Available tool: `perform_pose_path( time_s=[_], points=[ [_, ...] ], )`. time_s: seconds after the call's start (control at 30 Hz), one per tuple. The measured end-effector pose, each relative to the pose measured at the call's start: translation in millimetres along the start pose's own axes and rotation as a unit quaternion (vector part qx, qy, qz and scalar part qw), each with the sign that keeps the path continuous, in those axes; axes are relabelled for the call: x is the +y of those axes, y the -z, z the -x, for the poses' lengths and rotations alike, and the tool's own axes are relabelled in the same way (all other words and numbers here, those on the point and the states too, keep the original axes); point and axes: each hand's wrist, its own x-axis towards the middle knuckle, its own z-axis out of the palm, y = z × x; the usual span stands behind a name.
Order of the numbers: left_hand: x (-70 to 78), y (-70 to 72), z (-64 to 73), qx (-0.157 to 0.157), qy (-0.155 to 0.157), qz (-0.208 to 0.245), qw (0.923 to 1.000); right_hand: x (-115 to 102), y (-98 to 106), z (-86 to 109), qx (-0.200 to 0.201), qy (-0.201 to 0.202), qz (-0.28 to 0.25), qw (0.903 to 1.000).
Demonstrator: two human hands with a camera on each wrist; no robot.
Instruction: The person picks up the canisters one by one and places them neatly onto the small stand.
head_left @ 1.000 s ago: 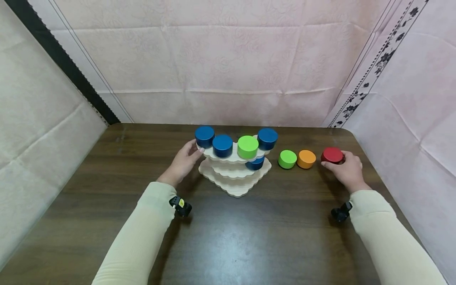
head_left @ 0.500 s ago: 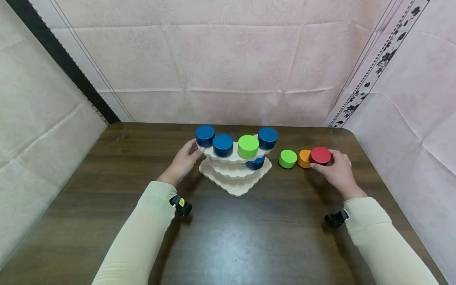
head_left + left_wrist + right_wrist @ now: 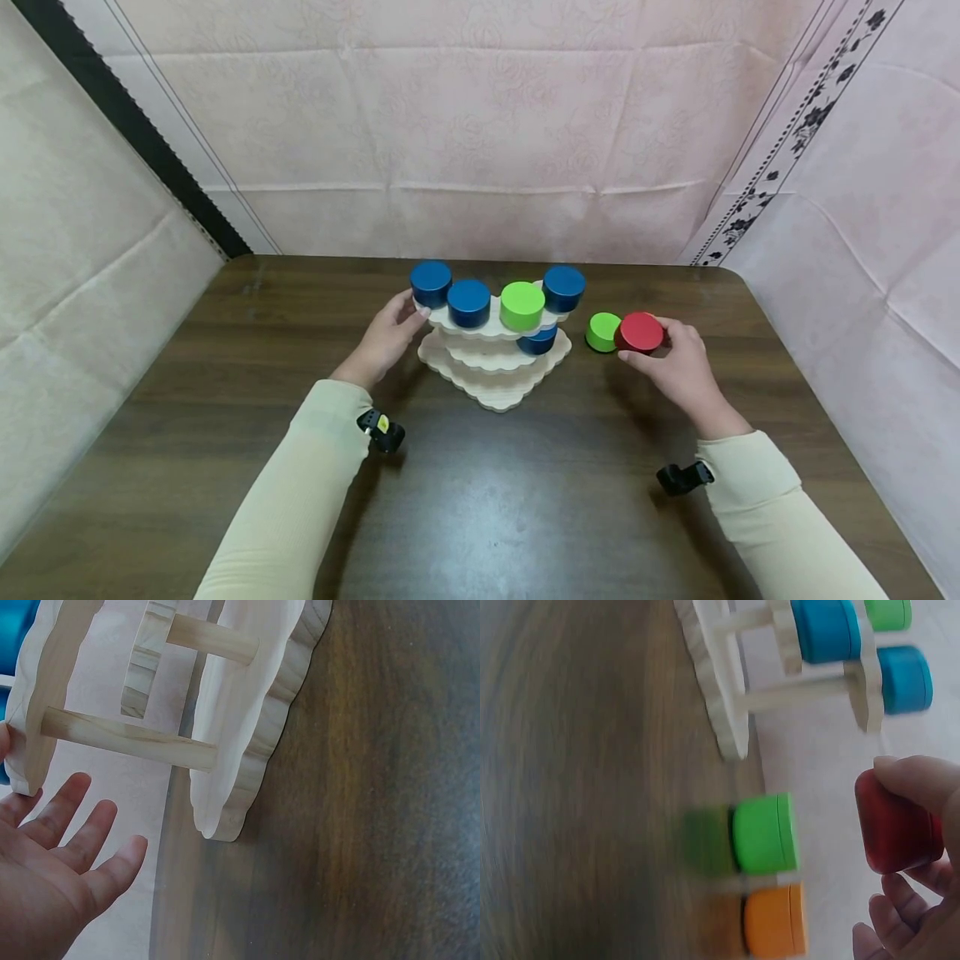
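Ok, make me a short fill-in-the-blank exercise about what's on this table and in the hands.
The block held by the right hand is ____.
The left hand holds the wooden stand by its ____ tier.
The orange block has a neighbor on the table, colored ____.
The head view shows blue blocks on the stand, ____ in all.

Missing words: red; top; green; four.

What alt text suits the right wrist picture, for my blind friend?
A right hand holds a red block above a table. A green block and an orange block sit on it; a wooden stand with blue blocks shows at the top.
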Motion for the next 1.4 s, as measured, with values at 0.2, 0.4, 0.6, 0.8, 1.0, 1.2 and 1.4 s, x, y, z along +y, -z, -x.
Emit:
perform_pose_path(
  time_s=[0.2, 0.4, 0.6, 0.8, 1.0, 1.2, 1.4],
  points=[
    [0.3, -0.5, -0.7, -0.003, -0.008, 0.008, 0.9999, -14, -11, 6.9, -0.012, 0.019, -0.001, 0.9998],
    [0.8, -0.7, -0.9, -0.003, -0.009, 0.014, 0.9999, -24, -21, 12.2, -0.024, 0.024, 0.002, 0.9994],
    [1.7, -0.9, -1.1, -0.004, -0.009, 0.018, 0.9998, -34, -34, 16.3, -0.04, 0.025, -0.012, 0.9988],
    [2.6, -0.9, -1.2, -0.002, -0.006, 0.017, 0.9998, -44, -47, 19.8, -0.049, 0.026, -0.019, 0.9983],
    [1.6, -0.6, -2.5, -0.002, -0.002, 0.02, 0.9998, -53, -57, 23.8, -0.058, 0.03, -0.022, 0.9976],
    [0.9, -0.3, -3.2, -0.002, -0.003, 0.021, 0.9998, -61, -65, 28.7, -0.059, 0.034, -0.016, 0.9976],
    [0.3, -0.1, -3.5, -0.001, -0.004, 0.019, 0.9998, -67, -72, 31.6, -0.065, 0.035, -0.01, 0.9972]
  ],
)
